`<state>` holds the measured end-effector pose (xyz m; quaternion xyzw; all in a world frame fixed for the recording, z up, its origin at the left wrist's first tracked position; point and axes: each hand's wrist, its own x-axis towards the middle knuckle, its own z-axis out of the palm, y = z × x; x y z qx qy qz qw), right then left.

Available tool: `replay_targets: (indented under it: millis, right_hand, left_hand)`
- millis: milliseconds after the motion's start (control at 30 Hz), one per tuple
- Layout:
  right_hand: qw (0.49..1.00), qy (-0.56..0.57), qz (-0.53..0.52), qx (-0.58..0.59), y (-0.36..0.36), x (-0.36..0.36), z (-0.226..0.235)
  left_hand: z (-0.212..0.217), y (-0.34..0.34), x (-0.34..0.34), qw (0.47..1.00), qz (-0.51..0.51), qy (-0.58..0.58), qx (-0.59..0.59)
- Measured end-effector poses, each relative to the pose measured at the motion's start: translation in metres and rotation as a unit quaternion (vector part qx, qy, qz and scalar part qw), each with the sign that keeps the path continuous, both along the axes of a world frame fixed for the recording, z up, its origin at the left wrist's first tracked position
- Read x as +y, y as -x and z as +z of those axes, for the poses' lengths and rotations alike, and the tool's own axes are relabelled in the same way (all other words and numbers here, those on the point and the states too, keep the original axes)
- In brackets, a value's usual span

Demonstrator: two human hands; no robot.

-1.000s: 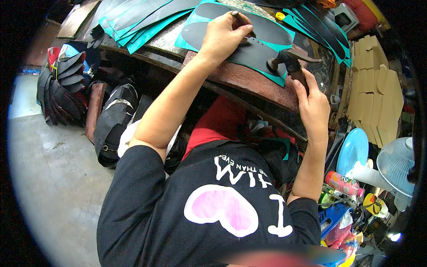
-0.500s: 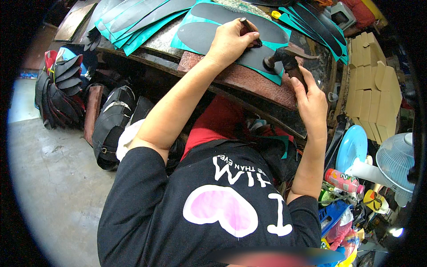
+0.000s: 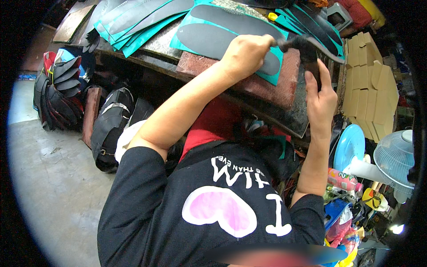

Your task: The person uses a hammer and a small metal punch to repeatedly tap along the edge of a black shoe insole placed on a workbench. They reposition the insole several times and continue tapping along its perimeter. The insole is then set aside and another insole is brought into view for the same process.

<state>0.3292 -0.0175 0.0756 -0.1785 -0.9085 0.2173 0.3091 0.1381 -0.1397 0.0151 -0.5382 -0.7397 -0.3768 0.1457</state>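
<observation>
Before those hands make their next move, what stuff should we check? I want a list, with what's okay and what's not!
1. Hammer gripped by its handle in the right hand: ok.
2. Fingers of the left hand well away from the hammer's head: not ok, they look very close.
3. Small tool in the left hand: cannot tell, the hand hides whatever it may hold.
4. Green-edged dark sheet backed by the reddish block near the hands: ok.
5. Stacked sheets on the left out of the hands' way: ok.
</observation>
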Motion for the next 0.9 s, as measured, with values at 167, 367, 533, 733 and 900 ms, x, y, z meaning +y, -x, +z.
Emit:
replay_targets:
  millis: [167, 367, 533, 733, 900]
  right_hand:
    - [0.995, -0.019, -0.041, -0.086, -0.008, 0.005, -0.028]
    - [0.99, -0.021, -0.056, -0.127, -0.002, -0.002, -0.034]
    - [0.988, -0.003, -0.044, -0.148, -0.003, -0.003, -0.027]
    - [0.986, -0.021, -0.055, -0.153, -0.002, -0.006, -0.023]
    - [0.983, -0.005, -0.054, -0.178, -0.002, 0.0, -0.024]
  left_hand:
    - [-0.003, 0.016, -0.003, 0.874, 0.004, -0.113, -0.472]
    - [0.002, 0.067, 0.034, 0.83, -0.06, -0.248, -0.497]
    - [-0.007, 0.119, 0.119, 0.985, 0.006, -0.046, -0.168]
    - [-0.03, 0.14, 0.16, 0.986, 0.087, 0.128, -0.055]
    - [0.008, 0.132, 0.131, 0.989, 0.072, -0.067, -0.115]
